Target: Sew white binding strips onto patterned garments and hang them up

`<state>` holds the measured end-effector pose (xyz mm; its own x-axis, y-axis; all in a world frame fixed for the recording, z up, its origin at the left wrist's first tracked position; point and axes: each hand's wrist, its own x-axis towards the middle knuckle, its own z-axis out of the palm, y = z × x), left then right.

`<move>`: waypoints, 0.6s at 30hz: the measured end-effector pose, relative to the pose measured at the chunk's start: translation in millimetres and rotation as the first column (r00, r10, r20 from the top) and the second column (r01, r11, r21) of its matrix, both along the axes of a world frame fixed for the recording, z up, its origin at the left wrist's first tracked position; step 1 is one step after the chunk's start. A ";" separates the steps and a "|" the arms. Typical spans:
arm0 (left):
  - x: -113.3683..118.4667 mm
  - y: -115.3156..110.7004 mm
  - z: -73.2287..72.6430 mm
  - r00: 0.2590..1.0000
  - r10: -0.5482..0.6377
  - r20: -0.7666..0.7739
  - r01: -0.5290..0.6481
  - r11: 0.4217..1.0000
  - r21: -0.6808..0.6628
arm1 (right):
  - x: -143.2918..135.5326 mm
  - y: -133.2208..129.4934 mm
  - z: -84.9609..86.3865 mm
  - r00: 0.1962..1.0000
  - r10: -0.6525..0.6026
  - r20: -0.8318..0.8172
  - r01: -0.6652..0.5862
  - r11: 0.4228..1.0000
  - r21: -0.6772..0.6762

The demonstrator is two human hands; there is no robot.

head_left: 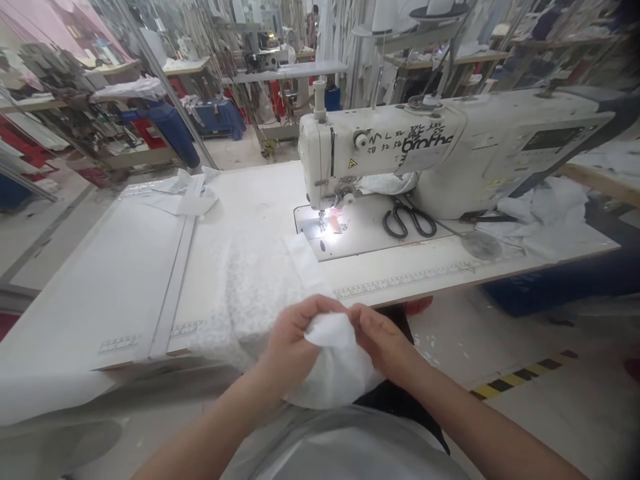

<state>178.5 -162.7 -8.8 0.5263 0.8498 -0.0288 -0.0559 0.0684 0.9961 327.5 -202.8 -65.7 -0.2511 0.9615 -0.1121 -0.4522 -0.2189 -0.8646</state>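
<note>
Clock directions taken from the hands, 12 pointing away from the wearer. Bench point(260, 187) spans 9 to 2; sewing machine point(475, 153) at 1, its lit presser foot point(321, 219) near 12. Patterned cloth point(265, 280) lies at 10 to 11, running to the bench's near edge; drag over that edge could pull it askew or off. White cloth point(340, 373) is bunched between the hands, just off the near edge; whether it joins the patterned piece, cannot tell. Left hand point(295, 340) curled nearly closed on it; right hand point(385, 340) pinching its upper edge, fingers bent in. Likeliest trouble: edges slipping out of line or a fold twisting, since the grip is small and the cloth limp. Scissors point(411, 209) lie at 1, under the machine arm; loose cloth swept that way could snag them.
</note>
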 end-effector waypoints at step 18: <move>-20.7 -16.9 -23.2 0.962 -0.167 0.215 0.259 0.804 -0.535 | 7.3 -1.0 6.4 0.549 -0.500 0.669 -0.036 0.786 0.617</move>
